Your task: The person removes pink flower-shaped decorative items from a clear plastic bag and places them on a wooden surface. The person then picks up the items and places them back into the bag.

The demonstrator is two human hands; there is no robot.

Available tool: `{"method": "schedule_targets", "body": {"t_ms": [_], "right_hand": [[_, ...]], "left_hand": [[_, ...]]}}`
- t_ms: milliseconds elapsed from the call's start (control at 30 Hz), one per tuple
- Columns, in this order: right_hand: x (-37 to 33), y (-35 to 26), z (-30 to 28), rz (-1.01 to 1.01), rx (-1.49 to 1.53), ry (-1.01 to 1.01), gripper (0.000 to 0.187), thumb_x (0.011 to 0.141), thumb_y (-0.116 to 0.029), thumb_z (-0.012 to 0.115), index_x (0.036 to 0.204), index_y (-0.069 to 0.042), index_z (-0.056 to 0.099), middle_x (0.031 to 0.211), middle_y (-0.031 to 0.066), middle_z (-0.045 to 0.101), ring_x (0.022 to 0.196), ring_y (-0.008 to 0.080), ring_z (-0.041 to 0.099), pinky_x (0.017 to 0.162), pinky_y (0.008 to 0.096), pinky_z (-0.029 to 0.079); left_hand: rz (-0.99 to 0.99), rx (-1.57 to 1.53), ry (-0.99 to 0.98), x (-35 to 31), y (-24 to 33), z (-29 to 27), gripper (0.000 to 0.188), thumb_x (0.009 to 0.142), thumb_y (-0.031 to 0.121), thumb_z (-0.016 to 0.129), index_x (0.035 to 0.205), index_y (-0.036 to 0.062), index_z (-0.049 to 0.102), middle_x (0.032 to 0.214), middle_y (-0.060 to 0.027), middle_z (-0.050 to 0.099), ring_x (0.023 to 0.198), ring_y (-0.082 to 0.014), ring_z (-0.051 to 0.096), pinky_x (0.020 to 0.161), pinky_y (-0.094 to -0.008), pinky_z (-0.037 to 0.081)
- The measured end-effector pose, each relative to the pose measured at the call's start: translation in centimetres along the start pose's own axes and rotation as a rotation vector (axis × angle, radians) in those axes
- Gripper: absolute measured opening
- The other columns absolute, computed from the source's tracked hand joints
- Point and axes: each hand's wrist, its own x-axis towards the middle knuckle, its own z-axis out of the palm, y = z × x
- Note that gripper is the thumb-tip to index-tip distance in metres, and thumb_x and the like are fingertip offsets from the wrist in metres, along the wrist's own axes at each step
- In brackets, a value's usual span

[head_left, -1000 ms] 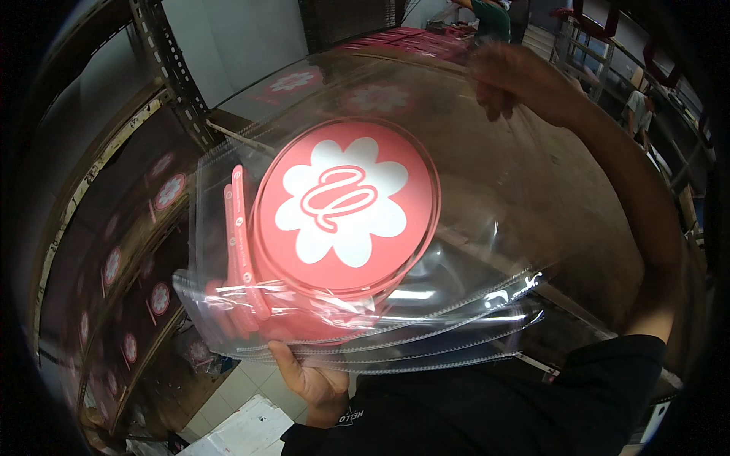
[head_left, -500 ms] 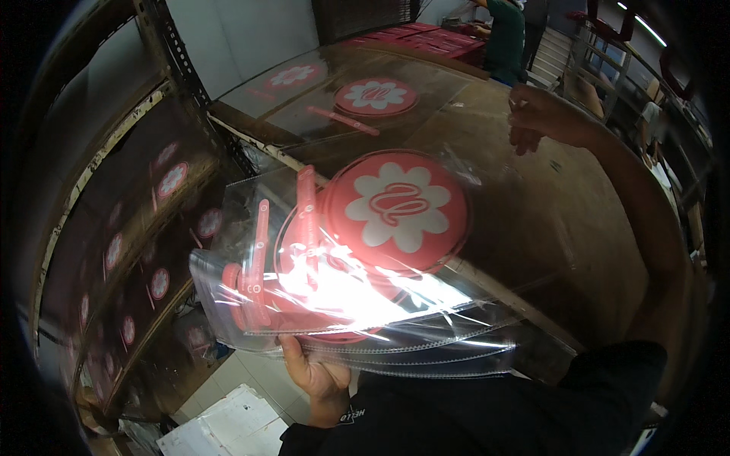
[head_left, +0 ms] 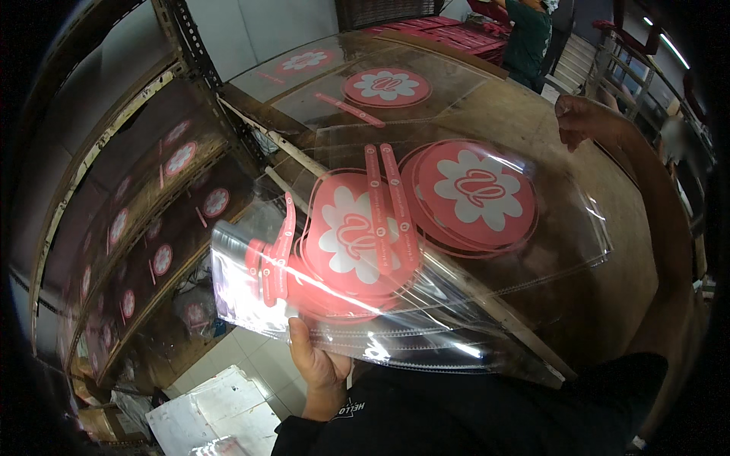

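My left hand [head_left: 318, 368] is closed on the lower edge of a stack of clear plastic sheets [head_left: 395, 338], its thumb on top. The sheets have stitched-looking edges and carry pink circles with white flowers, plus narrow pink strips. One printed circle [head_left: 477, 194] lies to the right, over the table; another shows overlapped by two pink strips [head_left: 384, 205]. Glare whitens the stack's left corner. My right hand [head_left: 574, 123] is raised beyond the sheets at the right, fingers curled downward, with nothing visible in them. It is apart from the stack.
More printed clear sheets [head_left: 388, 87] lie flat on the brown table [head_left: 525, 114]. At left, a metal-framed rack [head_left: 209, 91] bears several similar sheets. Pink-red stacks [head_left: 449, 34] and a person in a green shirt [head_left: 528, 38] are at the back. A white board [head_left: 217, 414] lies on the tiled floor.
The upper sheets have spread out to the right, showing more circles and strips. My right hand has moved right in the picture, its fingers more curled. My left hand keeps its hold.
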Motion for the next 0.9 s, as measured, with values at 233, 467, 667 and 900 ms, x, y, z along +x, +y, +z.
{"method": "schedule_targets", "body": {"t_ms": [233, 467, 667, 900], "right_hand": [[1.1, 0.1, 2.6, -0.069, -0.254, -0.083, 0.020, 0.086, -0.020, 0.055, 0.083, 0.000, 0.054, 0.071, 0.0057, 0.057, 0.064, 0.0124, 0.059, 0.056, 0.0277, 0.048], [0.1, -0.9, 2.4, -0.120, -0.248, -0.154, 0.021, 0.084, -0.019, 0.057, 0.087, 0.002, 0.056, 0.070, 0.0053, 0.058, 0.060, 0.0128, 0.059, 0.056, 0.0273, 0.048], [0.0, -0.4, 1.7, -0.075, -0.117, -0.052, 0.022, 0.085, -0.016, 0.060, 0.097, 0.000, 0.050, 0.075, 0.0087, 0.059, 0.068, 0.0157, 0.062, 0.067, 0.0299, 0.055], [1.2, 4.0, -3.6, 0.026, -0.117, -0.010, 0.015, 0.084, -0.014, 0.060, 0.090, -0.003, 0.051, 0.079, 0.0069, 0.057, 0.070, 0.0150, 0.060, 0.064, 0.0281, 0.053]], "left_hand": [[-0.016, 0.016, 0.168, -0.1, -1.5, -1.4, 0.075, 0.084, 0.059, 0.052, 0.126, -0.0021, 0.045, 0.123, -0.0165, 0.054, 0.110, -0.0303, 0.053, 0.095, -0.0473, 0.042], [-0.019, 0.076, 0.193, 0.3, -1.3, 0.2, 0.050, 0.093, 0.038, 0.049, 0.122, -0.0027, 0.048, 0.118, -0.0165, 0.056, 0.109, -0.0290, 0.055, 0.094, -0.0464, 0.044], [-0.080, -0.082, 0.127, 0.2, -0.4, 0.7, 0.036, 0.094, 0.018, 0.050, 0.125, 0.0013, 0.044, 0.122, -0.0114, 0.053, 0.112, -0.0237, 0.053, 0.097, -0.0415, 0.042], [0.101, -0.009, 0.106, 0.2, 0.6, 0.3, 0.033, 0.096, 0.022, 0.046, 0.123, 0.0029, 0.049, 0.124, -0.0130, 0.054, 0.114, -0.0248, 0.052, 0.100, -0.0437, 0.040]]}}
